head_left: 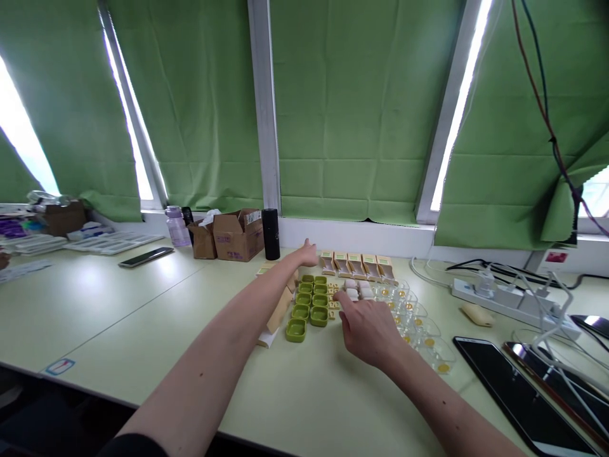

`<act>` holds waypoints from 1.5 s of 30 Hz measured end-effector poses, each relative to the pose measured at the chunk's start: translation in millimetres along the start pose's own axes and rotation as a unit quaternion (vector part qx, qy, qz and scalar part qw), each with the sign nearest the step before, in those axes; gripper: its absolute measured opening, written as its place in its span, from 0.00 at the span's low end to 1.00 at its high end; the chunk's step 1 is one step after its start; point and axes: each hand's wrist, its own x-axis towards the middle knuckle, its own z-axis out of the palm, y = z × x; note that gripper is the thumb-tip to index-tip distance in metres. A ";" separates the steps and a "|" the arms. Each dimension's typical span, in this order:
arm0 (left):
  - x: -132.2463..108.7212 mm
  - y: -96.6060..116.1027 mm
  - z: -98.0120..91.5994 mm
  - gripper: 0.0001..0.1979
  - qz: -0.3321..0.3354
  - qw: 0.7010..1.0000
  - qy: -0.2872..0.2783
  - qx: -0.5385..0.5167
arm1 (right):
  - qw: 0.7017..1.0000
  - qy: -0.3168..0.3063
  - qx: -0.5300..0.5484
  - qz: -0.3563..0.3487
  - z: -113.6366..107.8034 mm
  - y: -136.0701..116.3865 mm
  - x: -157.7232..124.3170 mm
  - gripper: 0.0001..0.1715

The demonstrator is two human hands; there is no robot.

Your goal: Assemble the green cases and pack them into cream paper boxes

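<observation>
"Best way to work?"
"Light fingertip, left forearm clear of the green cups — rows running from near the worktop's far edge toward its near edge."
"Fingers?"
"Right hand: index out by small yellow pieces; contact unclear. Left hand: near the far edge — can't tell either grip."

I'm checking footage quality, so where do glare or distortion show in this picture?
Head view: white glare beside green blinds; head view: window posts lean apart, suggesting wide-angle distortion; head view: edges of the clear containers look faint against the table.
</observation>
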 end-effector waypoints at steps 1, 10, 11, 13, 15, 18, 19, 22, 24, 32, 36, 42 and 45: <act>-3.7 0.9 -8.4 0.20 -0.003 1.000 0.022 -0.005 | 1.000 0.000 0.002 -0.006 1.0 -1.9 -0.6 0.16; -111.0 22.1 -51.5 0.20 0.068 0.973 0.209 -0.077 | 0.993 -0.019 0.046 -0.109 17.1 -26.0 -9.6 0.04; -129.7 24.6 -47.6 0.18 0.095 0.966 0.223 -0.087 | 0.992 -0.017 0.051 -0.116 20.7 -28.0 -10.4 0.04; -166.1 28.8 -36.3 0.14 0.126 0.959 0.241 -0.080 | 0.989 -0.008 0.062 -0.131 28.4 -31.3 -11.9 0.07; -197.9 31.3 -24.1 0.11 0.137 0.959 0.246 -0.041 | 0.987 0.003 0.069 -0.148 35.9 -33.9 -12.9 0.11; -231.2 31.9 -11.1 0.08 0.139 0.971 0.197 0.005 | 0.987 0.009 0.079 -0.139 44.3 -35.8 -13.1 0.13; -238.3 31.5 -8.8 0.08 0.142 0.976 0.168 0.009 | 0.988 0.010 0.084 -0.131 46.2 -35.9 -12.9 0.13; -249.8 29.8 -5.5 0.04 0.148 0.982 0.113 0.021 | 0.987 0.017 0.097 -0.130 49.6 -34.6 -12.6 0.12; -252.2 29.2 -4.0 0.03 0.149 0.984 0.090 0.038 | 0.984 0.019 0.106 -0.141 50.6 -33.4 -13.0 0.11; -249.6 36.0 11.7 0.08 0.152 0.983 0.048 0.086 | 0.982 0.042 0.133 -0.131 50.2 -28.4 -18.5 0.11; -250.6 43.2 19.9 0.14 0.189 0.972 0.103 0.098 | 0.971 0.094 0.180 -0.123 47.4 -23.0 -20.9 0.02; -246.2 64.4 14.8 0.12 0.272 0.940 0.187 0.083 | 0.927 0.187 0.312 -0.090 41.2 -14.6 -15.1 0.24; -234.8 78.1 8.2 0.10 0.291 0.928 0.214 0.090 | 0.896 0.200 0.392 -0.064 43.4 -8.6 -8.8 0.30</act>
